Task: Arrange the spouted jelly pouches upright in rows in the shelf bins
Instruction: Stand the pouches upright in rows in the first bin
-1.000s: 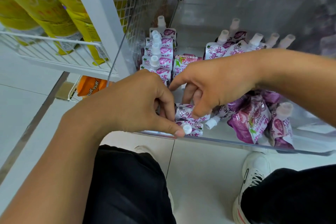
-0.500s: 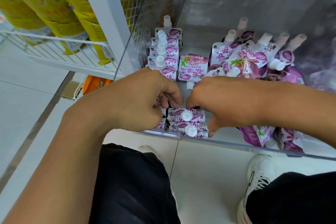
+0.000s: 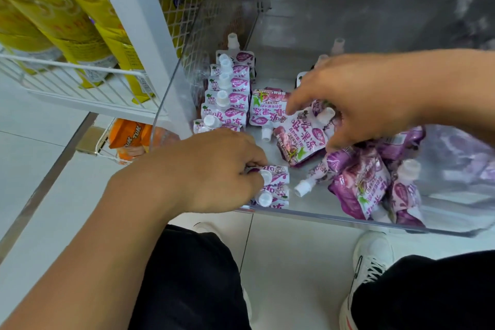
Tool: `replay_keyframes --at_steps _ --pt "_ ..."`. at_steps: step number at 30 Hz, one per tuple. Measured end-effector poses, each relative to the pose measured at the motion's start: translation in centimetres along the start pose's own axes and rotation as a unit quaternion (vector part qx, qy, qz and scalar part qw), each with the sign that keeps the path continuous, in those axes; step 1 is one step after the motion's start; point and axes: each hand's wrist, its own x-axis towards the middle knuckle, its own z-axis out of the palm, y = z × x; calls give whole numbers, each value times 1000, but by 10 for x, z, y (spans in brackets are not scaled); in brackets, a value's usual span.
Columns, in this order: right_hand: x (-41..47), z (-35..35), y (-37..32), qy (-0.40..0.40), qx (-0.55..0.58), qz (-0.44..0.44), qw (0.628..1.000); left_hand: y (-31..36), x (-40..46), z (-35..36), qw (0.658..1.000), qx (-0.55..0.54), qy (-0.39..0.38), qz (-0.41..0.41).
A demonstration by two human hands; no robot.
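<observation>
Row-building step; left hand (image 3: 211, 169) fingers curled, steadying upright purple-white spouted pouches (image 3: 273, 185) at clear plastic bin (image 3: 348, 220) front; right hand (image 3: 356, 99) fingers spread above a flat pouch (image 3: 300, 139) behind them, gripping nothing; next, probably: pinch, stand it up.

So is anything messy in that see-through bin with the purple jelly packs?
Yes. The white-capped purple pouches by the left wall stand in a row, but the purple pouches on the right lie heaped on their sides, spouts pointing all ways.
</observation>
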Motion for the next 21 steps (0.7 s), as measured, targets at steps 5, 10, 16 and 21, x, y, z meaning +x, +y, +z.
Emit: replay_keyframes --at_steps 5,10,16,21 --pt "12 11 -9 -82 -59 24 995 8 3 -4 998 -44 -24 -30" --pt "15 7 -3 -99 -77 25 992 7 2 -4 1000 5 -7 -15" --pt "18 10 4 -100 -94 -28 990 0 3 -5 999 -23 -16 18" --pt "19 18 6 -109 -115 -29 987 3 0 -7 999 -47 -13 14"
